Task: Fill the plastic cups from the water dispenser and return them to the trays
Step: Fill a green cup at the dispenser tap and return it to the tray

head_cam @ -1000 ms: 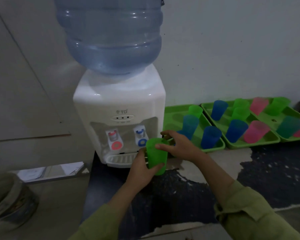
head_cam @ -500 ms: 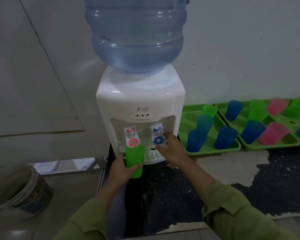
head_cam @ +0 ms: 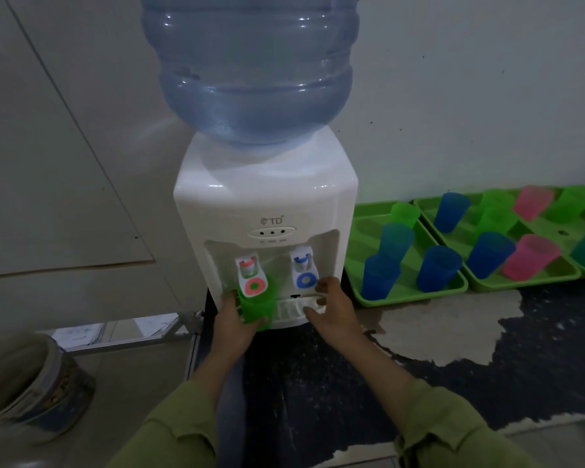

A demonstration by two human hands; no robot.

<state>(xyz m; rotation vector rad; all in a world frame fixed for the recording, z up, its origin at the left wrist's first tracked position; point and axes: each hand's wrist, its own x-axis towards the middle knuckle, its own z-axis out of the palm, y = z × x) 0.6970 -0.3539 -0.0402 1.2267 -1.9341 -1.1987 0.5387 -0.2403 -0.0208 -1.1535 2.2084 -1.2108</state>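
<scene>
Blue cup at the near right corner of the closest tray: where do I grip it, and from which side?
Wrap the blue cup round its upper wall, coming from the front right. It stands upright and widens toward the top, so fingers there probably won't slip; a darker cup stands close on its left, while the tray rim in front is low.

My left hand (head_cam: 235, 327) grips the cup (head_cam: 257, 307) and holds it upright, with my thumb across its front and my fingers round its left side. My right hand (head_cam: 335, 314) lies palm down, its fingers spread and slightly bent, holding nothing. Both forearms reach forward and angle in toward each other, bare at the wrists. The left sleeve (head_cam: 169, 430) and right sleeve (head_cam: 453, 430) cover the rest.
</scene>
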